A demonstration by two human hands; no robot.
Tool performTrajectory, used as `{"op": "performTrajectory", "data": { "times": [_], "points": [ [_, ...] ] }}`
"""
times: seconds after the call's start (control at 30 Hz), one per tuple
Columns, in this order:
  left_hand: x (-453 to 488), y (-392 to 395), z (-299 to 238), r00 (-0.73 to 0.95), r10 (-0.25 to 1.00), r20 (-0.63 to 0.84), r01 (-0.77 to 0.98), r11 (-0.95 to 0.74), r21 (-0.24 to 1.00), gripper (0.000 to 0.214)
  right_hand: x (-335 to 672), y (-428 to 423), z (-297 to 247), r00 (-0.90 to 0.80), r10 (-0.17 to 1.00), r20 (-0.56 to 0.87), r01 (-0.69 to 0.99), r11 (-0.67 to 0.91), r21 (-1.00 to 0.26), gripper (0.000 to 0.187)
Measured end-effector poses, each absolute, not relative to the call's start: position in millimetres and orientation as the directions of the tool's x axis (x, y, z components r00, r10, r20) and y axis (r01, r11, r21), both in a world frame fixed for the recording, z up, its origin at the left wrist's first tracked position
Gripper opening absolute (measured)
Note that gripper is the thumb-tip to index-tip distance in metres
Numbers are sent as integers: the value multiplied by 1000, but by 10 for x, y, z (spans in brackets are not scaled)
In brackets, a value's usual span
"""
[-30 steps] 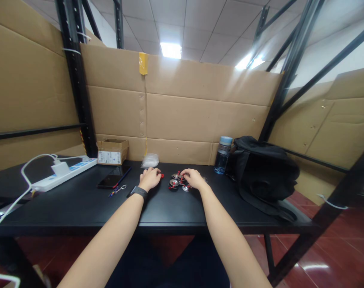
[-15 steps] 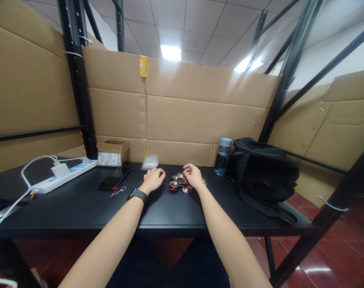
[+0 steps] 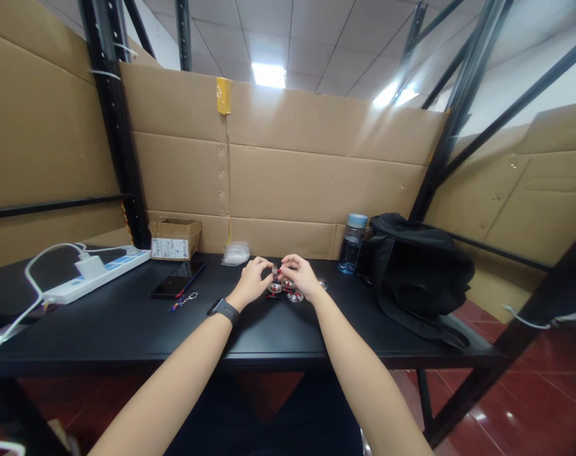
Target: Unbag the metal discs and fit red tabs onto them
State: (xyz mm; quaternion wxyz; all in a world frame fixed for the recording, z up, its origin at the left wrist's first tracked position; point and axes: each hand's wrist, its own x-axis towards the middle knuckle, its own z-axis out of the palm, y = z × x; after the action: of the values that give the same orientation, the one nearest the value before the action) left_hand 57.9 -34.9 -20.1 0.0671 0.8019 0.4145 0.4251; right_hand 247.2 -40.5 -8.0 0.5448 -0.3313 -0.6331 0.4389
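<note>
A small heap of round silver and red metal parts point(image 3: 288, 291) lies near the middle of the black table point(image 3: 126, 323). My left hand point(image 3: 254, 278), with a black watch on its wrist, and my right hand point(image 3: 298, 276) meet just above the heap. Both have their fingers pinched together on one small silver and red part point(image 3: 276, 272) held between them. More of the parts lie under and beside my right hand.
A white power strip point(image 3: 95, 275) with a charger and cable lies at the left. A small cardboard box point(image 3: 175, 239), a plastic bag point(image 3: 235, 253), a phone point(image 3: 171, 285), a pen and keys sit behind. A water bottle point(image 3: 351, 244) and black backpack point(image 3: 418, 272) stand at the right.
My left hand has moved right from the table, and my right hand has lifted from the heap; they now meet, pinching one part between them. The view has shifted slightly.
</note>
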Motion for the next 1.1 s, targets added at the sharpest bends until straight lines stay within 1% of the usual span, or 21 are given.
{"op": "performTrajectory", "data": {
  "times": [0.17, 0.3, 0.37, 0.47, 0.57, 0.63, 0.8, 0.87, 0.97, 1.1],
  "points": [
    [573, -341, -209, 345, 681, 646, 589, -693, 416, 20, 2493, -396, -94, -259, 887, 382, -69, 378, -923, 37],
    [581, -341, -207, 330, 692, 642, 578, -686, 442, 17, 2499, -386, -103, -256, 878, 403, -92, 393, -915, 34],
    [587, -341, -210, 322, 699, 639, 569, -682, 460, 18, 2502, -396, -104, -251, 878, 408, -63, 406, -912, 34],
    [592, -338, -219, 312, 704, 638, 568, -677, 468, 19, 2510, -417, -104, -276, 873, 401, -3, 417, -909, 44],
    [589, -335, -225, 302, 711, 635, 579, -666, 471, 16, 2515, -425, -105, -354, 848, 394, 2, 422, -907, 60],
    [584, -336, -225, 300, 710, 637, 573, -668, 475, 15, 2512, -419, -109, -392, 830, 397, 9, 435, -900, 65],
    [581, -353, -215, 309, 712, 631, 566, -670, 480, 15, 2491, -411, -118, -346, 852, 393, 40, 431, -901, 54],
    [583, -359, -210, 312, 711, 631, 559, -674, 483, 15, 2491, -422, -113, -342, 852, 396, 28, 430, -902, 56],
    [584, -361, -204, 321, 694, 644, 535, -695, 481, 13, 2499, -442, -97, -382, 839, 389, 7, 423, -906, 61],
    [581, -356, -206, 324, 673, 665, 508, -717, 478, 12, 2505, -452, -82, -385, 833, 398, 8, 434, -901, 59]
  ]
}}
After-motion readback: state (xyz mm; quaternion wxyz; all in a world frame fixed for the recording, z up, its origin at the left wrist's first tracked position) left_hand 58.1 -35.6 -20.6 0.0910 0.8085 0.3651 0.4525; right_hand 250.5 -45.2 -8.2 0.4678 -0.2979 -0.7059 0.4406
